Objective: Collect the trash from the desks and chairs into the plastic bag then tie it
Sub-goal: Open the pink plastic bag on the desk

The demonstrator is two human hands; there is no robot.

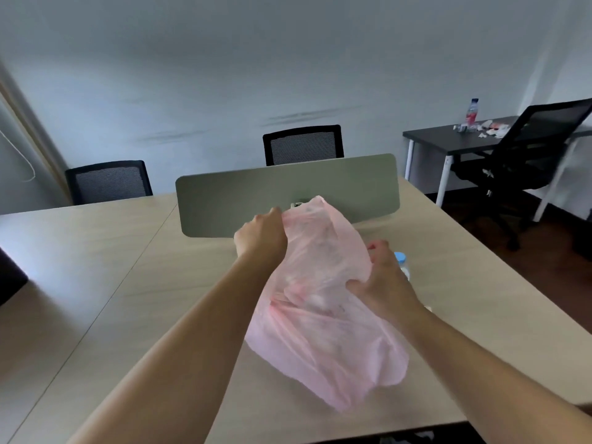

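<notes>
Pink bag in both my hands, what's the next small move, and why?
Probably hold the pink bag open with the left hand and free the right hand to take the blue-capped bottle. Both hands grip the bag above the desk, and the bottle stands just beyond the right hand, the nearest trash in view.

A thin, see-through pink plastic bag hangs crumpled at centre frame over the pale counter, pale lumps inside. Just right, a blue-capped clear bottle. Upper right, a red-labelled bottle and paper scraps on a dark counter.
</notes>
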